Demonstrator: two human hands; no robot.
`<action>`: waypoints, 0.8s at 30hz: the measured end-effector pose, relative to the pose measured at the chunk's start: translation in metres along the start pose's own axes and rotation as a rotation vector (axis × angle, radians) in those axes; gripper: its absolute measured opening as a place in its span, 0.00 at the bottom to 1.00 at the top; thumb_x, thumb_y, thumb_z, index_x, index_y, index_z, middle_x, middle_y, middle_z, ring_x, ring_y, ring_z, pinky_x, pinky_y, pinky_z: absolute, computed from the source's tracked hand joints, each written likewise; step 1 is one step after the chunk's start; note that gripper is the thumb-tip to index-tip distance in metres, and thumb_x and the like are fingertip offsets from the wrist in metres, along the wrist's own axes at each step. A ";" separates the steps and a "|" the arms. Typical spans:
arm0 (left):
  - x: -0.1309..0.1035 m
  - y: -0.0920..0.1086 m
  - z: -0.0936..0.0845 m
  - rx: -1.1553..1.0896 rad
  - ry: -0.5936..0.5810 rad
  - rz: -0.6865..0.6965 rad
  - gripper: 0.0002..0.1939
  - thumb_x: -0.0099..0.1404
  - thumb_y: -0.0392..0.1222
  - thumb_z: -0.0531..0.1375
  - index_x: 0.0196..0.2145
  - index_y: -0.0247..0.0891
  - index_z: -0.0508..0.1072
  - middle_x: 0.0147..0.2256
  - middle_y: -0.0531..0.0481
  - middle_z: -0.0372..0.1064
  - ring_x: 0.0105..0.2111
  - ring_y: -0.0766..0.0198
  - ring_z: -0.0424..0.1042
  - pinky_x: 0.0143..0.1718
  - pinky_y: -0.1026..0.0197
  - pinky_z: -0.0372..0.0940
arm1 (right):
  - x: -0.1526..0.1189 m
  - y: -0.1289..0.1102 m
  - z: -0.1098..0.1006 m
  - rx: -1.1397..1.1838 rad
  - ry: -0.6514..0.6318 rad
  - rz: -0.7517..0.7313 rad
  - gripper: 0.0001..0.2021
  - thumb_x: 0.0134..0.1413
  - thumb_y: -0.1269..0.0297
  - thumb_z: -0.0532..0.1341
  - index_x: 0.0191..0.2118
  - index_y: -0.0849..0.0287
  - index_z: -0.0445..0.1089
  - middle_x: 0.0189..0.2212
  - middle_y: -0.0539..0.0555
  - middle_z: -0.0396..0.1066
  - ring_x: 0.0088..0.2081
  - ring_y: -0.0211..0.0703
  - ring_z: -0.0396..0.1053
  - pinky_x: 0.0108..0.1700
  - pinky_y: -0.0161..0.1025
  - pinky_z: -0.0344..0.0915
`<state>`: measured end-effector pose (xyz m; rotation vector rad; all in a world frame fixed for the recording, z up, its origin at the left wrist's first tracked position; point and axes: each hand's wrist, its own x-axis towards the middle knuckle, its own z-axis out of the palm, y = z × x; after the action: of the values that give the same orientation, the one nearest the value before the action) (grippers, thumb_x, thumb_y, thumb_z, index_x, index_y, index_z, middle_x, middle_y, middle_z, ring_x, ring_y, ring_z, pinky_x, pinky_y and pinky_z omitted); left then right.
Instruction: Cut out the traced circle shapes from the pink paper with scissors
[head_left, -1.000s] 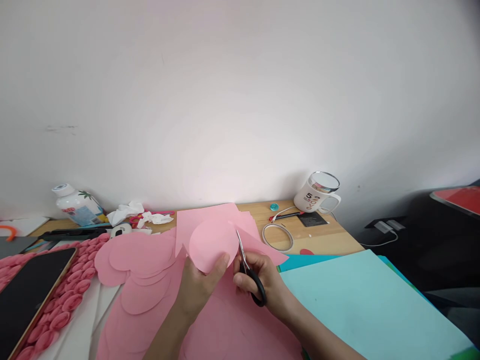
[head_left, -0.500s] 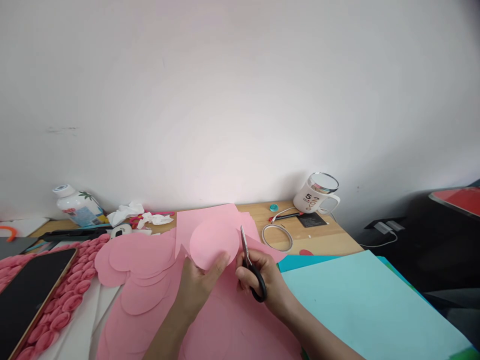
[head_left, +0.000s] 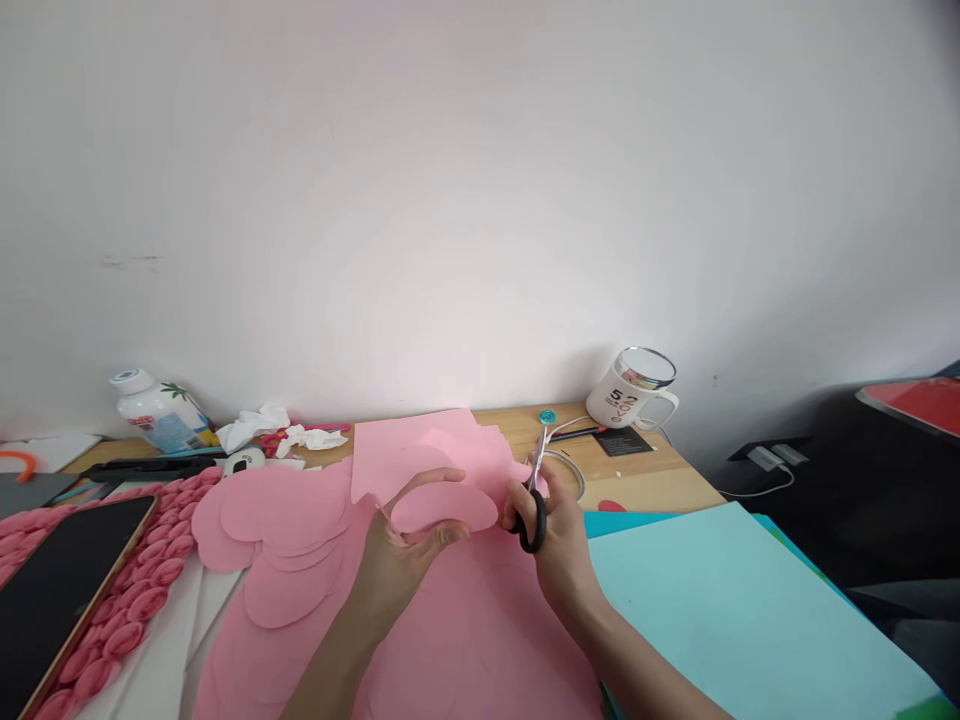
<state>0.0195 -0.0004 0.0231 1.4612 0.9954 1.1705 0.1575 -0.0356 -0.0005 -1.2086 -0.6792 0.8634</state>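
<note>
My left hand (head_left: 401,555) holds a round pink paper cutout (head_left: 446,507) between thumb and fingers, and the paper bows into a curve. In my right hand (head_left: 561,540) is a pair of scissors (head_left: 538,472) with black handles, its blades pointing up and looking closed. Pink paper (head_left: 525,468) shows behind the right fingers; whether they grip it I cannot tell. Both hands are over large pink paper sheets (head_left: 465,640). Left of them lie several overlapping pink paper circles (head_left: 292,590). Behind the cutout rests a stack of pink sheets (head_left: 390,440).
Light blue sheets (head_left: 735,610) lie at the right. Farther back are a white mug (head_left: 626,395), a tape ring (head_left: 574,478), a pen (head_left: 577,433) and a black card (head_left: 624,440). A phone (head_left: 67,590), crumpled tissues (head_left: 255,425) and a white bottle (head_left: 161,415) are leftward.
My right hand has moved right and slightly up with the scissors, away from the cutout. The round cutout has tilted and bent in my left hand. The pink strip at right has shifted.
</note>
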 end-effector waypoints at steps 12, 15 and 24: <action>0.016 -0.001 -0.019 -0.403 0.528 0.158 0.18 0.62 0.54 0.52 0.28 0.35 0.66 0.24 0.52 0.67 0.23 0.60 0.73 0.22 0.60 0.66 | 0.004 0.007 0.001 -0.027 -0.016 0.094 0.14 0.42 0.57 0.65 0.26 0.55 0.58 0.15 0.45 0.58 0.19 0.37 0.55 0.20 0.35 0.51; 0.016 -0.007 -0.017 -0.390 0.448 0.107 0.14 0.59 0.51 0.58 0.34 0.36 0.65 0.24 0.53 0.70 0.24 0.60 0.74 0.29 0.55 0.70 | 0.003 0.006 0.001 -0.045 0.000 0.056 0.13 0.43 0.57 0.63 0.26 0.55 0.58 0.15 0.45 0.57 0.19 0.38 0.55 0.20 0.36 0.50; 0.003 -0.014 -0.012 0.354 0.173 0.146 0.08 0.56 0.47 0.61 0.25 0.40 0.71 0.26 0.52 0.72 0.31 0.61 0.71 0.34 0.61 0.65 | -0.002 -0.002 0.000 -0.049 0.106 -0.109 0.09 0.48 0.61 0.61 0.27 0.55 0.58 0.16 0.44 0.59 0.21 0.38 0.60 0.23 0.36 0.56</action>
<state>0.0083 0.0070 0.0106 1.7566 1.2819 1.2886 0.1570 -0.0382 0.0016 -1.2401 -0.6771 0.6906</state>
